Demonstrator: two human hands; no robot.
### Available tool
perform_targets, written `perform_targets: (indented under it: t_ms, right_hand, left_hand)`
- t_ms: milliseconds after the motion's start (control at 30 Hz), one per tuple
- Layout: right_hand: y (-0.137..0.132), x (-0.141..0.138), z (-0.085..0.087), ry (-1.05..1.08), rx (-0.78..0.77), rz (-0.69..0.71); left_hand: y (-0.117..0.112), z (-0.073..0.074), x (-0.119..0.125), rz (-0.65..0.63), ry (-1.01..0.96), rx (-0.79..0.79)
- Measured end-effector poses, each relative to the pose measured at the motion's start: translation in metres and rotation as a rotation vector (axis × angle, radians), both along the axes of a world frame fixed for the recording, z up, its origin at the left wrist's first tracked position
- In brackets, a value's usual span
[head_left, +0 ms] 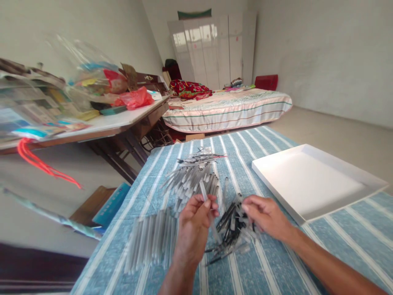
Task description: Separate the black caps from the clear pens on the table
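Observation:
My left hand (195, 219) is closed around a translucent pen barrel (203, 188), which tilts with its upper end away from me. To the right, my right hand (267, 215) hovers over a heap of black and clear small pen parts (230, 227). Its thumb and fingertips are pinched together; what is between them, if anything, is too blurred to make out. Beyond my left hand lies a loose pile of greyish pen barrels (187, 180). A neat row of pen barrels (150, 241) lies side by side to the left of that hand.
A shallow white box (307, 186) stands at the right on the blue striped cloth (123, 254). Thin dark pieces (201, 157) lie at the far end of the pile. A cluttered side table (107, 125) is at left, with a bed (227, 114) behind.

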State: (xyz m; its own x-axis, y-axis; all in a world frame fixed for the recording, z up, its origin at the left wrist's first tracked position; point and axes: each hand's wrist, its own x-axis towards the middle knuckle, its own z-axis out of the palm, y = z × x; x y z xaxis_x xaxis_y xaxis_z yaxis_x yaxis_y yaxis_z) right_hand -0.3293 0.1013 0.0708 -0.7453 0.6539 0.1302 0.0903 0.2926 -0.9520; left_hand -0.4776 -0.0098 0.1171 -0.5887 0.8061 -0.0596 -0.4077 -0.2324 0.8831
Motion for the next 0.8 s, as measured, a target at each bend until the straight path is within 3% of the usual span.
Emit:
perform_targets:
  t_ms: [100, 200, 300, 367, 433, 500, 567, 633, 700, 800]
  right_hand:
    - [-0.025, -0.005, 0.009, 0.042, 0.077, 0.151]
    - [-0.038, -0.011, 0.014, 0.035, -0.144, 0.181]
    - [-0.050, -0.017, 0.018, 0.007, -0.470, 0.221]
    - [-0.063, -0.018, 0.018, -0.063, -0.564, 0.267]
    - [-0.078, -0.015, 0.015, -0.155, -0.447, 0.375]
    - [-0.087, -0.007, 0.010, -0.149, -0.107, 0.425]
    - [-0.082, -0.001, 0.007, -0.133, 0.183, 0.248]
    - [-0.065, 0.003, 0.006, -0.199, 0.373, 0.104]
    - [-0.043, 0.001, 0.004, -0.292, 0.564, 0.004]
    - [-0.016, -0.003, -0.002, -0.403, 0.716, -0.078]
  left_hand:
    - [0.016, 0.003, 0.027, -0.021, -0.141, 0.064]
    - [0.028, 0.005, 0.047, -0.004, -0.232, 0.068]
    - [0.037, 0.011, 0.044, 0.154, -0.202, 0.040]
    - [0.040, 0.022, 0.024, 0.356, -0.091, 0.027]
    - [0.037, 0.037, -0.008, 0.569, 0.033, 0.047]
    - [0.026, 0.052, -0.042, 0.685, 0.094, 0.077]
    - [0.008, 0.056, -0.068, 0.695, 0.222, 0.030]
    - [-0.013, 0.049, -0.080, 0.586, 0.615, -0.301]
    - [-0.033, 0.034, -0.083, 0.499, 1.021, -0.751]
    - [-0.057, 0.011, -0.084, 0.349, 1.320, -1.268]
